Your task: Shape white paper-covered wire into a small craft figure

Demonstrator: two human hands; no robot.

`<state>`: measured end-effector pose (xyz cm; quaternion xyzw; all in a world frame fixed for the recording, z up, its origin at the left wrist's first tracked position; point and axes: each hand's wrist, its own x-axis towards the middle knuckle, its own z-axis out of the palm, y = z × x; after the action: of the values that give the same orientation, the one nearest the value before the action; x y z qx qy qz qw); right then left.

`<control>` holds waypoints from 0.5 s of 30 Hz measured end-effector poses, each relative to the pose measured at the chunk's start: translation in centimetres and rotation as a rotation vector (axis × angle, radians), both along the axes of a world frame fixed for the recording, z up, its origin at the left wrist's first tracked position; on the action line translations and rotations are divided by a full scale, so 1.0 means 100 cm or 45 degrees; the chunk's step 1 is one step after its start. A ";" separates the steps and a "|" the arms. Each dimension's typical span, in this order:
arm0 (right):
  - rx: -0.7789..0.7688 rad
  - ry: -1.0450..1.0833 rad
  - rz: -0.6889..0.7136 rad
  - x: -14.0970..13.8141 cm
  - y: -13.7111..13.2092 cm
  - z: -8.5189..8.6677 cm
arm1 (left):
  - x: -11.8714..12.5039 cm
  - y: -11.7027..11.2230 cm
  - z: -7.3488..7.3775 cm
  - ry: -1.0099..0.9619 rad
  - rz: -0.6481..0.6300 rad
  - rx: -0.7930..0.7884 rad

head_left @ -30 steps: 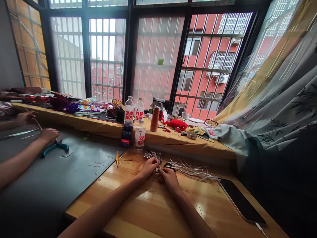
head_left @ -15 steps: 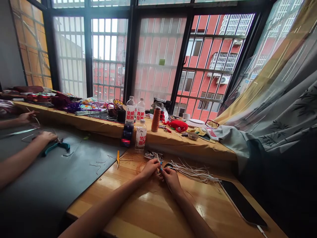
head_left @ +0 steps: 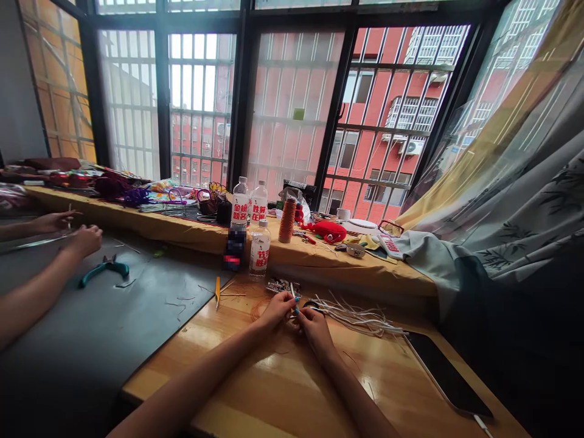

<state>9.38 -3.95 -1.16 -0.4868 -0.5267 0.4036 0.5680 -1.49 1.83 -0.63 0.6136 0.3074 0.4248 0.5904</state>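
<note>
Thin white strip (head_left: 292,289) is above the glossy light-brown wooden table (head_left: 274,389), pinched by the left hand (head_left: 277,309) and, lower, by the right hand (head_left: 316,328), probably to keep it steady. Long loose white strands (head_left: 353,315) lie near the right hand, perhaps for easy reach.

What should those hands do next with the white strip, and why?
Maybe the right hand should gently steady the white strip, because its thin end pokes up past the left hand, and the right fingertips are close beside the left ones.
</note>
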 end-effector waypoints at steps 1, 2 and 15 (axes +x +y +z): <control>-0.003 0.020 0.008 0.000 0.000 0.000 | 0.000 0.000 0.000 -0.001 0.000 0.004; -0.006 0.043 0.015 0.000 0.000 0.000 | 0.000 0.001 -0.001 0.001 -0.002 0.009; -0.096 0.135 0.034 -0.004 -0.003 0.007 | -0.001 0.005 -0.003 0.011 0.001 0.026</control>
<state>9.02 -4.28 -0.41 -0.4787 -0.4867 0.4562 0.5708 -1.57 2.33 -0.97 0.6212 0.3060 0.4256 0.5825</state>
